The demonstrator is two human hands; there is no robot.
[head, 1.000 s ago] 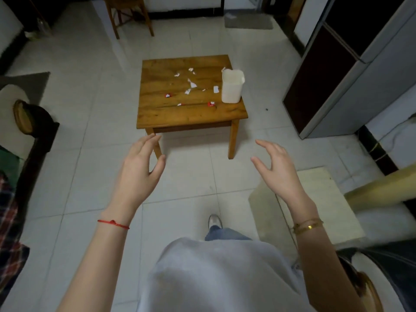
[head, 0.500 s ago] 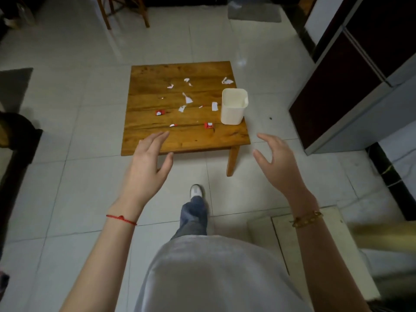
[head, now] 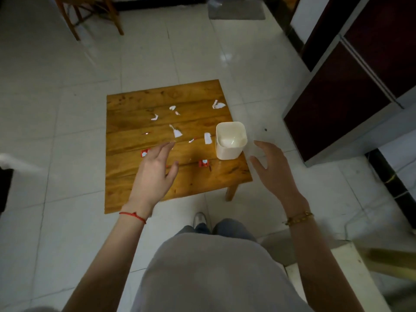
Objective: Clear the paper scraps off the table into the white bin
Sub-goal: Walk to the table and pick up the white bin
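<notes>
Head view looks down on a low wooden table (head: 139, 185) with the white bin (head: 230, 140) standing upright near its right edge, its mouth open and its inside apparently bare. Everything else is best placed from that bin. Just left of it lies a white strip (head: 207, 138); near its lower left corner sits a red-and-white scrap (head: 204, 163); beyond it, toward the table's far right corner, is a curled white scrap (head: 218, 105). Further left, well apart from the bin, are a larger white piece (head: 176, 131), two small white bits (head: 154, 118) and (head: 172, 107), and another red-and-white scrap (head: 144, 153). The left hand (head: 155, 174) hovers over the table left of the bin, fingers spread and empty, its fingertips close to that last scrap. The right hand (head: 273, 170) is just right of the bin, off the table's edge, also spread wide and holding nothing. No scrap looks to be in the bin, so the job seems to be at its very start: the reach-in before the first pickup. Next, the left hand likely needs to drop onto the nearest scrap and pinch it flat off the wood, while the right could steady or tip the bin.
</notes>
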